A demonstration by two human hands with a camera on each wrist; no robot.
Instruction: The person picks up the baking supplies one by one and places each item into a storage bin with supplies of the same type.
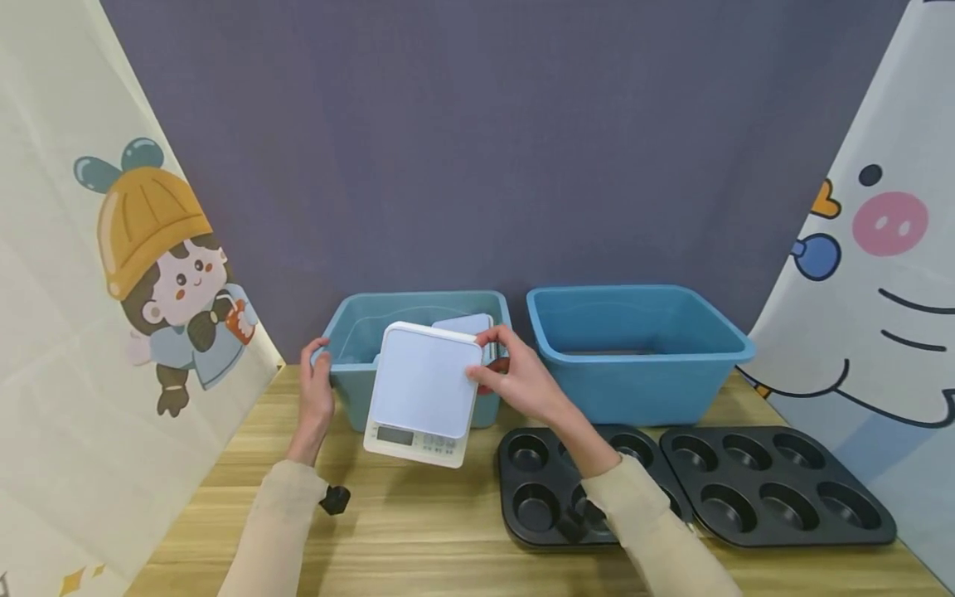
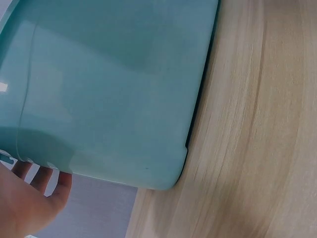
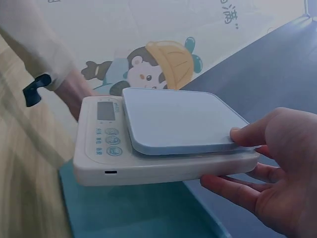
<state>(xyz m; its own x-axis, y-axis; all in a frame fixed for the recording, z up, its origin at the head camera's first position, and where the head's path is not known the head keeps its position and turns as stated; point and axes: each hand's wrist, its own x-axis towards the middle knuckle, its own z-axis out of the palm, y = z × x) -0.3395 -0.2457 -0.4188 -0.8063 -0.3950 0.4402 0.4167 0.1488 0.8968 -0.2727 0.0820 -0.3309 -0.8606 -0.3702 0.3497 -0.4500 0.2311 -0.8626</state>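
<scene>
My right hand (image 1: 525, 381) pinches a white kitchen scale (image 1: 427, 383) by one corner, in front of the teal bin (image 1: 346, 400). In the right wrist view the thumb lies on the pale platform and the fingers (image 3: 230, 192) are underneath. The scale's display (image 3: 106, 111) and buttons face up, towards the left. At the bin's left end my left hand (image 1: 317, 405) grips the rim; its fingers (image 2: 60, 191) curl around the edge in the left wrist view. Inside the bin, partly hidden behind the scale, is another flat pale item (image 1: 464, 323).
A blue bin (image 1: 642, 390) stands right of the teal one. Two dark muffin tins (image 1: 779, 489) lie side by side on the wooden table (image 1: 418, 539), one partly under my right forearm. A grey-purple backdrop (image 1: 477, 149) rises behind the bins, with printed cloths at both sides.
</scene>
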